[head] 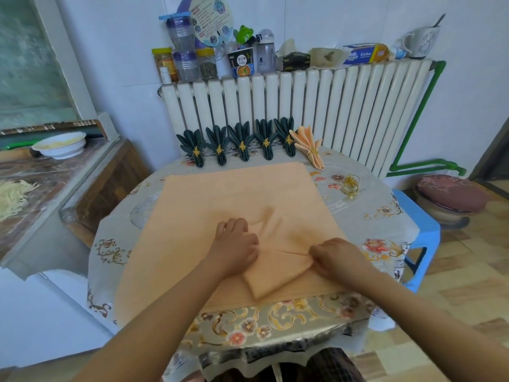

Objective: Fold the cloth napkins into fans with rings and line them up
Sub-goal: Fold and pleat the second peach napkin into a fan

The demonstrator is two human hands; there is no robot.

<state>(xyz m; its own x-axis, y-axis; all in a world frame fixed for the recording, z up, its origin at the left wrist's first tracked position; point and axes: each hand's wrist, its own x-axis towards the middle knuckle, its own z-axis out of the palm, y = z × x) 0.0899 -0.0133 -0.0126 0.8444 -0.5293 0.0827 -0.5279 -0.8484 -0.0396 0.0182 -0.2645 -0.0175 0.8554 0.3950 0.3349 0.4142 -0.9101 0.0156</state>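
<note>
From the head view, a peach cloth napkin [275,268] lies partly folded near the front edge of the round tabletop [385,216], on top of a stack of flat peach napkins [234,188] that covers the middle of the flowered tablecloth. Its near part is doubled into a thick flap with a corner pointing toward the front edge, and creases fan out from the gathered spot between the hands. The left hand [237,248] sits knuckles-up on the fabric, fingers curled and pinching the gathered cloth at its right side. The right hand [334,257] lies just right of the fold, fingers curled down and pinching the fold's thin edge; both forearms reach in from the front edge. Along the back edge, against a white radiator [316,97], five dark green fan napkins [242,139] stand in a row, each bound by a gold ring, with one finished peach fan napkin [308,146] at the row's right end. Spare gold napkin rings [351,184] lie near the right edge.
</note>
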